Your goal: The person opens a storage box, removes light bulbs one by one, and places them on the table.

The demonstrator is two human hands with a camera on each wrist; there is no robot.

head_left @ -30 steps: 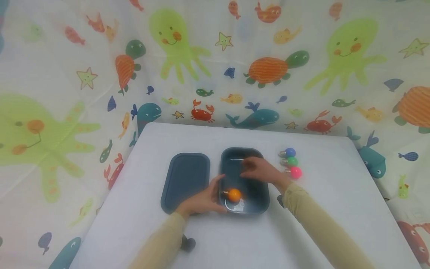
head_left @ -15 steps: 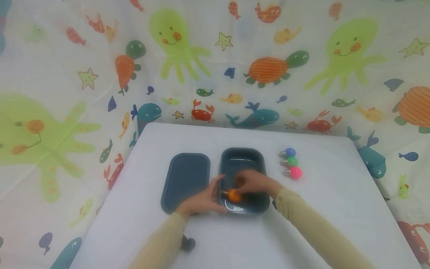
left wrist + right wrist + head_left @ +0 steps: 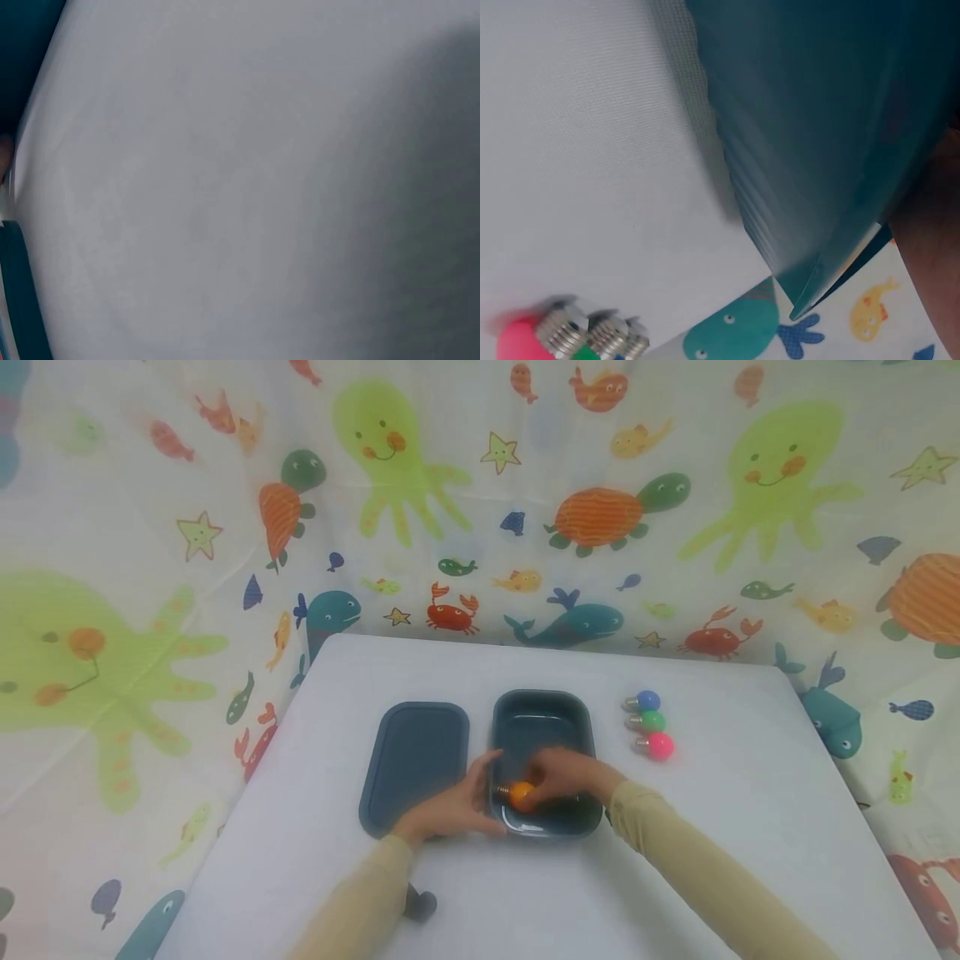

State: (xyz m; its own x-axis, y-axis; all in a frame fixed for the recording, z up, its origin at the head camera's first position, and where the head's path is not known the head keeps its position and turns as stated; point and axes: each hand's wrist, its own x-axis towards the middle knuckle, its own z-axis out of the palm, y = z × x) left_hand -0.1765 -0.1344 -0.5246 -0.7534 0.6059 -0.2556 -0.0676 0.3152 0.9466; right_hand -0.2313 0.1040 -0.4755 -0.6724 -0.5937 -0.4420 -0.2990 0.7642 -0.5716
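A dark blue-grey rectangular container [image 3: 547, 700] stands uncovered on the white table. Inside it, near its left wall, lies an orange light bulb [image 3: 519, 795] with its screw base to the left. My right hand [image 3: 566, 772] reaches over the right rim and pinches the bulb's round end; its fingertips are partly hidden and blurred. Against the container's left side rests my left hand [image 3: 453, 806], thumb and fingers spread along the wall. Only a fingertip of it shows in the left wrist view. The right wrist view has the container's ribbed outer wall [image 3: 795, 135].
A matching flat lid [image 3: 416, 752] lies left of the container, partly under the left hand. To the right, blue [image 3: 647, 700], green [image 3: 652, 721] and pink [image 3: 660, 746] bulbs lie in a column. A small dark object [image 3: 422, 906] sits by the left sleeve.
My right hand has come down from the container's far part toward me and onto the orange bulb. The left hand, the lid and the other bulbs stay where they were.
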